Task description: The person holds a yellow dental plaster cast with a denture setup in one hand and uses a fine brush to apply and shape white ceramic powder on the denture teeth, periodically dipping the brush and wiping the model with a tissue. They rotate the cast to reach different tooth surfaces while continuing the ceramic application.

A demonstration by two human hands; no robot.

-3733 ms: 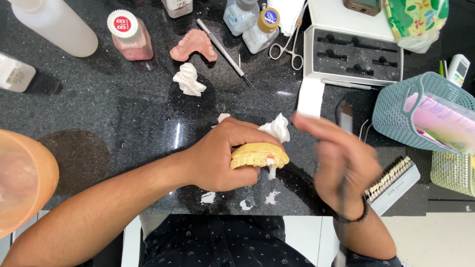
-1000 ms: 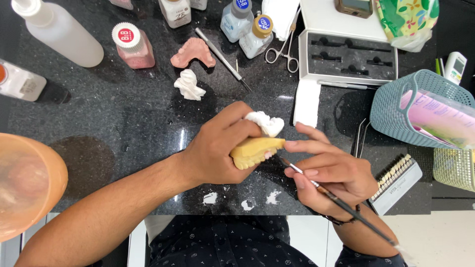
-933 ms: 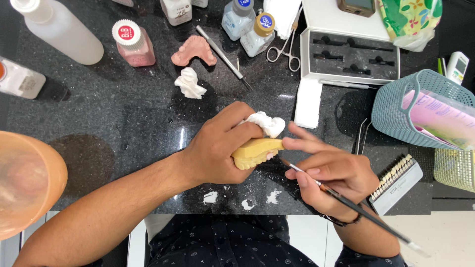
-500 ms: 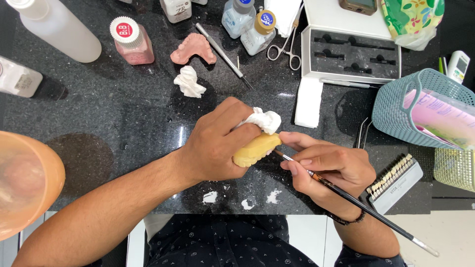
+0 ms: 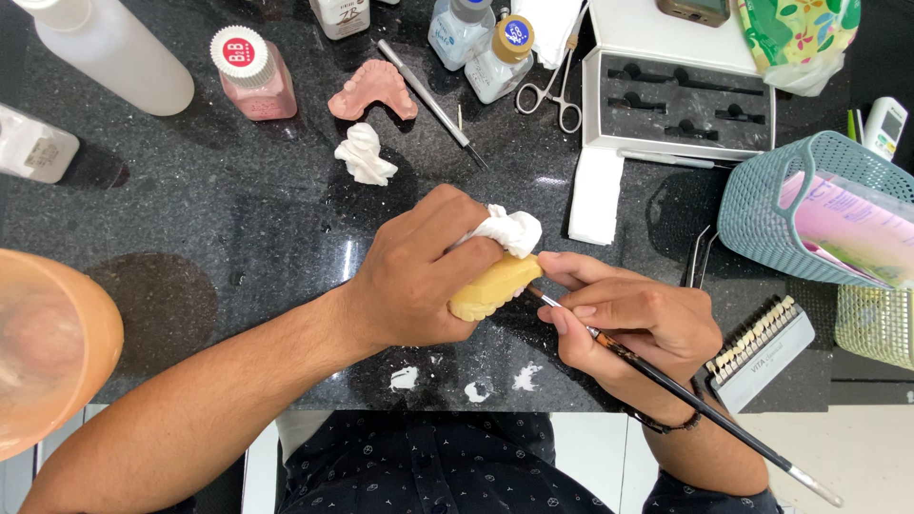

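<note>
My left hand (image 5: 419, 271) grips a yellow dental cast (image 5: 490, 287) together with a crumpled white tissue (image 5: 506, 229), low over the black granite counter (image 5: 190, 219). My right hand (image 5: 638, 324) holds a thin dark brush (image 5: 695, 405) like a pen. The brush tip touches the right end of the cast, and the handle runs down to the lower right.
A pink denture base (image 5: 371, 88), a white wad (image 5: 364, 155), a metal probe (image 5: 430, 90), scissors (image 5: 552, 81), several bottles and a white tray box (image 5: 676, 90) lie at the back. A teal basket (image 5: 762, 205) and tooth shade guide (image 5: 762, 338) sit right. An orange bowl (image 5: 48, 343) is left.
My right hand came in with the brush and set its tip to the cast. My left hand tilted the cast slightly and kept its hold.
</note>
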